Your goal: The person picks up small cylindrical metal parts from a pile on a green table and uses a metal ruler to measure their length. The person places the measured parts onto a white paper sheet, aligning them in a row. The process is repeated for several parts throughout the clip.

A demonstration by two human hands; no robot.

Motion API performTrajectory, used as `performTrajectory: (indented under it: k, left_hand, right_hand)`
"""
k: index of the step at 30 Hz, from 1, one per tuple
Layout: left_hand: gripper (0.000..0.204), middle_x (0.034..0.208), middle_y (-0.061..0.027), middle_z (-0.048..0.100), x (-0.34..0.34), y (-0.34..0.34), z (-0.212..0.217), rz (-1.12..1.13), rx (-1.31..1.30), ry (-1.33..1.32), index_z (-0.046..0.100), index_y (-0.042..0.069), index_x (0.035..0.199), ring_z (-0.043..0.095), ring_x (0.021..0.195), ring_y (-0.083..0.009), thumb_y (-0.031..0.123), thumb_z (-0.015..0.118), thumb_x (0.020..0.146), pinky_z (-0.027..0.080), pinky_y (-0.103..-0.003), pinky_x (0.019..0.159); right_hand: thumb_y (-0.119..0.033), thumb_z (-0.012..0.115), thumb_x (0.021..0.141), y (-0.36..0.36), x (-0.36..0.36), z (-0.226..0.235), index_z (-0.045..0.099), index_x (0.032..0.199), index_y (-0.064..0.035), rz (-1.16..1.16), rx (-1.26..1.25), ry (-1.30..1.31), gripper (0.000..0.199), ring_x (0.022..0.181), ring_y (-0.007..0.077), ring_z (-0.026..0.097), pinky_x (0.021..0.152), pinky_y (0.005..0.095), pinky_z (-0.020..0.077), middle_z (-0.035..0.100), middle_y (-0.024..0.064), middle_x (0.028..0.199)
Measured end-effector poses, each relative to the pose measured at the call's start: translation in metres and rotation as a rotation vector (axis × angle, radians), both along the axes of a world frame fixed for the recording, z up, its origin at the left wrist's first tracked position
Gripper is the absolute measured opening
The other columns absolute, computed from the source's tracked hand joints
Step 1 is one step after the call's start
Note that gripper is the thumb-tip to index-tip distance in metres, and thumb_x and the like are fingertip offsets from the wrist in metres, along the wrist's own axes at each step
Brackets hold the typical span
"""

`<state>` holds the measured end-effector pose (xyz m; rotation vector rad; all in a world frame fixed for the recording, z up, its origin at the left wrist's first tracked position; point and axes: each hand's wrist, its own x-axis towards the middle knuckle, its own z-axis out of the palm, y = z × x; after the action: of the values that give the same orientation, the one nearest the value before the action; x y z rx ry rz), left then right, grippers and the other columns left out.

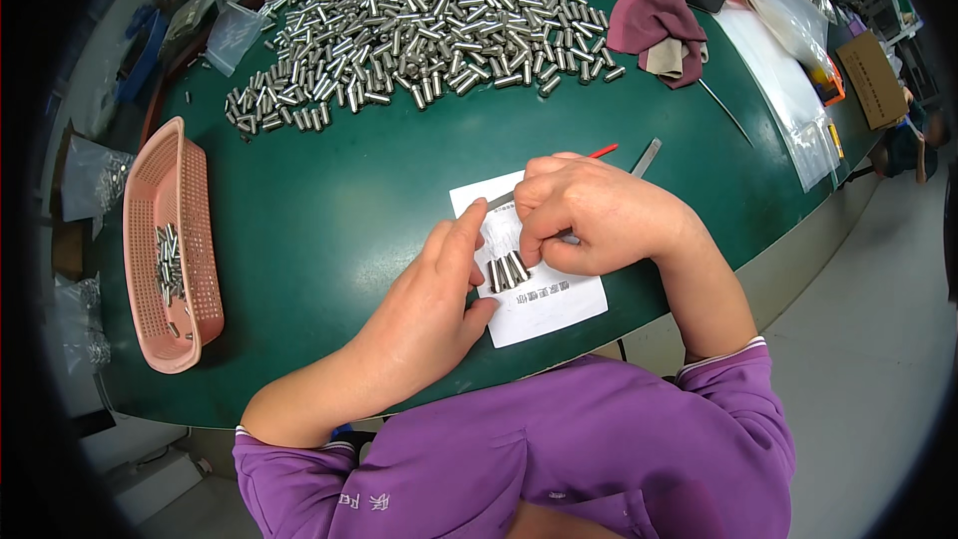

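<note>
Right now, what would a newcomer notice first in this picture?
A large shiny heap of metal pins lies far across the green table. At left stands a pink basket holding more pieces. Nearer, the left hand and right hand flank a short row of pins on white paper.

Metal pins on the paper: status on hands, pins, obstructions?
Left hand open, left of metal pins. Right hand curled at their right, grip hidden. Pins side by side on white paper. Red stick beyond right hand, clear of pins.
</note>
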<state>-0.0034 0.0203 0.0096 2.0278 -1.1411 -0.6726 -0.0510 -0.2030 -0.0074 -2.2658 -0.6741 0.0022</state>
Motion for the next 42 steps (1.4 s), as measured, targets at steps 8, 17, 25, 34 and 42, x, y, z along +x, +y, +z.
performTrajectory:
  k: [8,17,25,34,42]
  left_hand:
    - [0.038,0.101,-0.0135,0.047,0.006,-0.001,-0.001,-0.022,-0.002,-0.013,0.05,-0.004,0.107,0.058,0.079,-0.0234,-0.004,0.068,0.073,0.051,-0.033,0.071]
    - [0.029,0.095,-0.0094,0.053,0.006,-0.004,0.0,0.073,-0.069,-0.012,0.051,-0.002,0.1,0.059,0.078,-0.016,-0.007,0.064,0.075,0.051,-0.027,0.071]
    - [0.035,0.098,-0.0108,0.057,0.028,-0.009,-0.018,0.288,-0.442,0.676,0.041,0.001,0.11,0.06,0.086,-0.0128,-0.009,0.058,0.081,0.052,-0.027,0.078]
    - [0.035,0.096,-0.0089,0.057,0.033,-0.011,-0.026,0.318,-0.517,0.757,0.045,0.001,0.113,0.062,0.084,-0.0141,-0.004,0.062,0.083,0.053,-0.027,0.076]
    - [0.035,0.098,-0.0107,0.059,0.034,-0.011,-0.027,0.358,-0.542,0.814,0.048,0.001,0.114,0.063,0.084,-0.0148,-0.005,0.062,0.083,0.054,-0.026,0.075]
  right_hand:
    - [-0.005,0.057,0.064,-0.001,0.001,0.0,0.068,0.07,-0.0102,-0.007,0.022,-0.019,0.015,0.075,0.023,0.052,0.07,0.0346,0.0437,0.054,0.002,0.07]
    - [-0.003,0.057,0.065,-0.009,0.005,0.004,0.067,0.072,-0.0086,-0.225,0.03,-0.193,0.014,0.072,0.0221,0.05,0.069,0.0333,0.0431,0.053,0.0028,0.07]
    - [-0.007,0.057,0.068,-0.008,0.008,0.006,0.066,0.073,-0.0094,-0.46,-0.035,-0.311,0.01,0.077,0.023,0.052,0.07,0.0357,0.0447,0.054,0.0033,0.073]
    - [-0.007,0.058,0.07,-0.009,0.008,0.006,0.066,0.075,-0.0102,-0.497,-0.044,-0.284,0.009,0.077,0.0227,0.052,0.072,0.0355,0.0449,0.054,0.0028,0.074]
    - [-0.012,0.065,0.071,-0.007,0.005,0.005,0.068,0.08,-0.0108,-0.407,-0.118,-0.173,0.01,0.083,0.0216,0.052,0.082,0.0352,0.0417,0.056,0.0016,0.079]
